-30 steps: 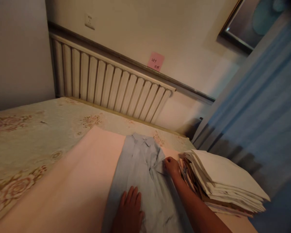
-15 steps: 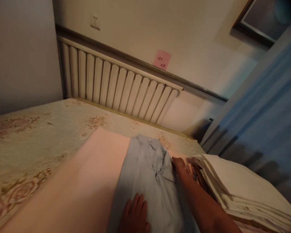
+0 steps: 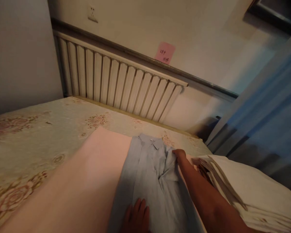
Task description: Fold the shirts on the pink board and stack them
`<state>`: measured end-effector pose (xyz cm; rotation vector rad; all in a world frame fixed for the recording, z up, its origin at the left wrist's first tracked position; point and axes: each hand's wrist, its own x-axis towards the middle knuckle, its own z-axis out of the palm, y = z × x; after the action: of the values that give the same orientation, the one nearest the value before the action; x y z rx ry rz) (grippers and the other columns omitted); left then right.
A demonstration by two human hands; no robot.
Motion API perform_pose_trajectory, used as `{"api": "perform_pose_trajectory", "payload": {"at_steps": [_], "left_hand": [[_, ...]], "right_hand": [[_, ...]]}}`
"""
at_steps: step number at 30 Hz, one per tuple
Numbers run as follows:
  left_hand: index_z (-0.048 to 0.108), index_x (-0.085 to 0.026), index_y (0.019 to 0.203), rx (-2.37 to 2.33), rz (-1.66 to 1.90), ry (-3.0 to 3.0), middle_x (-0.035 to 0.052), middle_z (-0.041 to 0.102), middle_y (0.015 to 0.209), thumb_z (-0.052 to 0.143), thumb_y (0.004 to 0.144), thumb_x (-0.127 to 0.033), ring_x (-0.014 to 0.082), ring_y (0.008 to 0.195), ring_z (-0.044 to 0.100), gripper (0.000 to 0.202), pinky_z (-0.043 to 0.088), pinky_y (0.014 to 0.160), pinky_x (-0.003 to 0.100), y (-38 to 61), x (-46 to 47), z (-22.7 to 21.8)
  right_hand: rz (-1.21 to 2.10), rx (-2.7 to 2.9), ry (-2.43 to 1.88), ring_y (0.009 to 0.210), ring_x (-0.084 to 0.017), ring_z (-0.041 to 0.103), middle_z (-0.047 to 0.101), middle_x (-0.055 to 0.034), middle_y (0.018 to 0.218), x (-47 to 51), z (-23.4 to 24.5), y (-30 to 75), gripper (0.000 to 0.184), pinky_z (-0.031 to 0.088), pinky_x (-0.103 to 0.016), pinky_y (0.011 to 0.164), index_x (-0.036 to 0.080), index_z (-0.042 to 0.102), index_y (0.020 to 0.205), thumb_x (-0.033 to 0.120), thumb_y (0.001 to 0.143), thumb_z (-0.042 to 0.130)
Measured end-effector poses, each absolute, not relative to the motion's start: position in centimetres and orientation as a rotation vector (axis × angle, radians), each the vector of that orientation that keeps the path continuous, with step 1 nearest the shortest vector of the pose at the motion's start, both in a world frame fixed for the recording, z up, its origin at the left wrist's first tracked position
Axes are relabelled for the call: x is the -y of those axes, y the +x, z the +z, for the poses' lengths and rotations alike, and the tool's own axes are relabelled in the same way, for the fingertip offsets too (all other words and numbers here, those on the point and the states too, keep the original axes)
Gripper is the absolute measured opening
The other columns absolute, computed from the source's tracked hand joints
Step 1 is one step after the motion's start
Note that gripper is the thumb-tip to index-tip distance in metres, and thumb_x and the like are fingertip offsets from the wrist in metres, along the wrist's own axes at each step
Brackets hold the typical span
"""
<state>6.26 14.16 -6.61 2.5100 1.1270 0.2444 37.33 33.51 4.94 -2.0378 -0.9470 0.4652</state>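
A light blue collared shirt (image 3: 147, 171) lies lengthwise on a pale pink sheet or board (image 3: 87, 174), its collar pointing away from me. Creases gather on the shirt's right half, below the collar. My left hand (image 3: 137, 216) rests on the lower middle of the shirt, fingers stretched out and palm down; its wrist is cut off by the frame. At the shirt's upper right edge, near the shoulder, my right hand (image 3: 179, 154) grips the cloth between its fingers, the fingertips partly hidden.
A stack of folded white cloth (image 3: 259, 184) stands right of my right forearm. Beneath everything spreads a floral bed cover (image 3: 63, 129). A radiator (image 3: 118, 81) and a pink note (image 3: 165, 52) are at the wall, with a blue curtain (image 3: 264, 106) at right.
My right hand has moved a little away from me along the shirt's edge, and the shoulder cloth lies further out. My left hand stays flat on the shirt. The view has shifted slightly.
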Motion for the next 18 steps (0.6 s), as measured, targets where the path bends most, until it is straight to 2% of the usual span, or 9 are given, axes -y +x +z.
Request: {"api": "perform_pose_trajectory", "payload": {"at_steps": [3, 6, 9, 13, 18], "left_hand": [[0.042, -0.023, 0.143, -1.113, 0.261, 2.489, 0.0089, 0.035, 0.151, 0.053, 0.081, -0.029, 0.0306, 0.139, 0.033, 0.063, 0.036, 0.109, 0.049, 6.2, -14.2, -6.9], [0.044, -0.024, 0.142, -1.121, 0.303, 2.475, 0.0076, 0.038, 0.150, 0.051, 0.082, -0.029, 0.0288, 0.138, 0.035, 0.060, 0.034, 0.110, 0.047, 6.3, -14.0, -6.7], [0.045, -0.023, 0.141, -1.136, 0.300, 2.468, 0.0080, 0.038, 0.150, 0.052, 0.082, -0.029, 0.0287, 0.139, 0.034, 0.060, 0.034, 0.110, 0.047, 6.4, -13.8, -6.2], [0.048, -0.021, 0.139, -1.179, 0.302, 2.461, 0.0092, 0.039, 0.149, 0.052, 0.081, -0.028, 0.0299, 0.138, 0.035, 0.058, 0.034, 0.110, 0.048, 6.6, -13.6, -5.6], [0.048, -0.021, 0.139, -1.173, 0.301, 2.479, 0.0089, 0.038, 0.149, 0.052, 0.081, -0.028, 0.0301, 0.138, 0.034, 0.058, 0.034, 0.110, 0.048, 6.6, -13.5, -5.3]], "right_hand": [[0.287, 1.023, -2.239, 0.104, -0.020, 0.059, 0.057, -0.0079, 0.122, -35.1, 5.5, 38.5, 0.033, 0.051, -0.042, 0.088, 0.018, 0.057, 0.119, 0.036, 0.092, 0.057], [0.144, 1.110, -2.347, 0.109, -0.022, 0.058, 0.064, -0.0120, 0.115, -35.5, 5.6, 39.3, 0.021, 0.046, -0.035, 0.092, 0.017, 0.067, 0.105, 0.024, 0.090, 0.053], [0.053, 1.201, -2.406, 0.108, -0.023, 0.061, 0.069, -0.0140, 0.107, -35.8, 5.5, 39.7, 0.027, 0.043, -0.027, 0.087, 0.017, 0.072, 0.096, 0.014, 0.082, 0.050], [-0.022, 1.284, -2.452, 0.102, -0.023, 0.064, 0.071, -0.0145, 0.104, -36.3, 5.5, 39.5, 0.031, 0.044, -0.026, 0.081, 0.016, 0.074, 0.097, 0.015, 0.078, 0.049], [-0.128, 1.375, -2.459, 0.103, -0.024, 0.064, 0.070, -0.0151, 0.106, -36.1, 6.0, 39.0, 0.032, 0.044, -0.028, 0.081, 0.018, 0.073, 0.100, 0.016, 0.081, 0.047]]}}
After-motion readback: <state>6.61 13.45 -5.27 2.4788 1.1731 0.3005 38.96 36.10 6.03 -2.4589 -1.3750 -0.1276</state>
